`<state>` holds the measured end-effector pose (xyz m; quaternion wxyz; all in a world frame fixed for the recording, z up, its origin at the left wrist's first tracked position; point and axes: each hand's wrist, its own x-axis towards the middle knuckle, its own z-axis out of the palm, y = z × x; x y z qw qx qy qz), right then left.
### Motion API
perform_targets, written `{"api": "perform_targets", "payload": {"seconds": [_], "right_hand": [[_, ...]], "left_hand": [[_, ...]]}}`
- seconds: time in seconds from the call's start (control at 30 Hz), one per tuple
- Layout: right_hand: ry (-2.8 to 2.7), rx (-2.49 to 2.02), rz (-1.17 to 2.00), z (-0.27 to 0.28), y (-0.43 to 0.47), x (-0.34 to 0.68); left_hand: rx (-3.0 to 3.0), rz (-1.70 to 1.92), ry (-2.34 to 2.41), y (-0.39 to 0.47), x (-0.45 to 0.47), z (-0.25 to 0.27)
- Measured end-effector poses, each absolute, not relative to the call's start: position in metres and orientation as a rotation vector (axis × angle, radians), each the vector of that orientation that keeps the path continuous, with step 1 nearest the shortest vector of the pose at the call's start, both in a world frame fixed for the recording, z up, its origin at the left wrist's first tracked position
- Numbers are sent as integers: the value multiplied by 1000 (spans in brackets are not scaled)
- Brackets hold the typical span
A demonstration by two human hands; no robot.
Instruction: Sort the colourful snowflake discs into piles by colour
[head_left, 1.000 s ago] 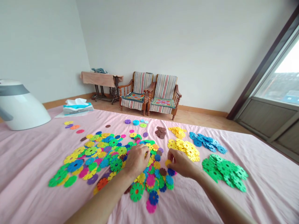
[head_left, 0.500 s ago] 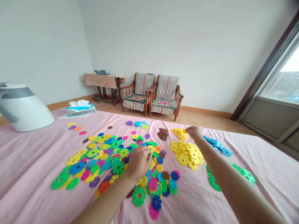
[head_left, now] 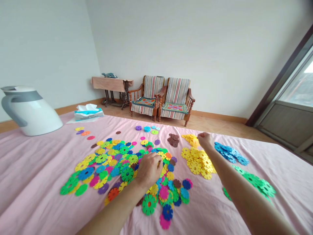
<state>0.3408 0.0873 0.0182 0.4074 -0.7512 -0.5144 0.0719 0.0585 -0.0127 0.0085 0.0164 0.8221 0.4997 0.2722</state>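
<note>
My left hand (head_left: 150, 166) rests over the middle of a mixed pile of notched plastic discs (head_left: 127, 174) in many colours. Its fingers are curled down, and what they grip is hidden. My right hand (head_left: 205, 140) is closed in a pinch beside a small pile of deeper yellow discs (head_left: 191, 140); anything between its fingertips is too small to make out. Nearer me lies a larger heap of yellow discs (head_left: 197, 161). Brown discs (head_left: 173, 140) sit left of the yellow ones. Blue discs (head_left: 231, 152) and green discs (head_left: 256, 182) lie right of them, the green partly behind my right forearm.
A white and grey jug (head_left: 40, 116) and a tissue box (head_left: 88, 114) stand at the left on the pink cloth (head_left: 36, 163). Loose discs (head_left: 85, 133) lie near the tissue box. Two wooden armchairs (head_left: 176, 98) and a cloth-covered sewing table (head_left: 109, 84) stand beyond.
The whole view has shifted slightly, so things appear a little further right. Both hands stay over nearly the same spots, with more of the green discs showing past my right forearm.
</note>
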Motion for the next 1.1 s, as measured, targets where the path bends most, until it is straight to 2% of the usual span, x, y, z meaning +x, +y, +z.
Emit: {"api": "perform_targets", "payload": {"seconds": [0.33, 0.47, 0.6, 0.87, 1.1], "right_hand": [[-2024, -1517, 576, 25, -28, 259], [-2146, -1487, 538, 18, -44, 238], [-2135, -1466, 507, 7, -42, 233], [-1973, -1443, 738, 9, -41, 231], [-1643, -1665, 459, 27, 19, 291]], "left_hand": [[2561, 869, 1524, -12, 58, 10], [2549, 891, 1523, -11, 56, 9], [2564, 897, 1535, -10, 56, 8], [2573, 867, 1543, -10, 57, 8], [2543, 873, 1533, -10, 56, 8]]}}
